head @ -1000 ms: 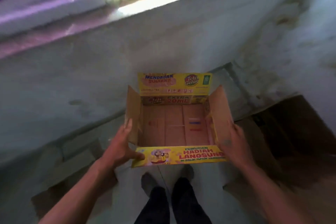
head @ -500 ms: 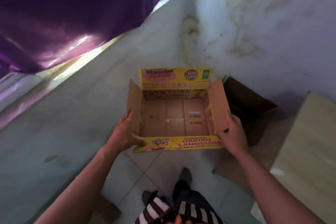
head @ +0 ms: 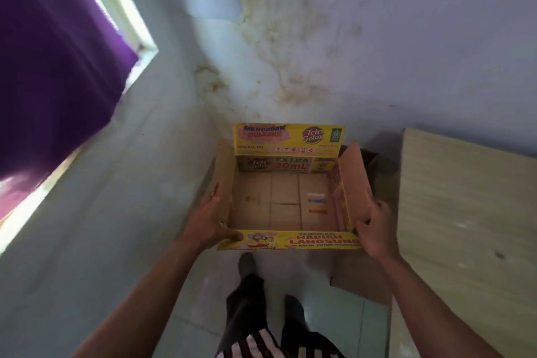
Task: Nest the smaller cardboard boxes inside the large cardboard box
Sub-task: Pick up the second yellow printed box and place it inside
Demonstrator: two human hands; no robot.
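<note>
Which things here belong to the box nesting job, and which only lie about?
Job: open yellow printed cardboard box; left hand; right hand; plain brown cardboard box behind it.
Lying about: purple curtain; pale wooden board.

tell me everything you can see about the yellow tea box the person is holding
The yellow tea box is printed cardboard, yellow outside and plain brown inside, open-topped and empty, with all four flaps up. The far flap reads "Teh Gelas"; the near one reads "Hadiah Langsung". It is held roughly level in front of the person, above the floor. The left hand grips its left wall and near corner; the right hand grips its right flap.
</note>
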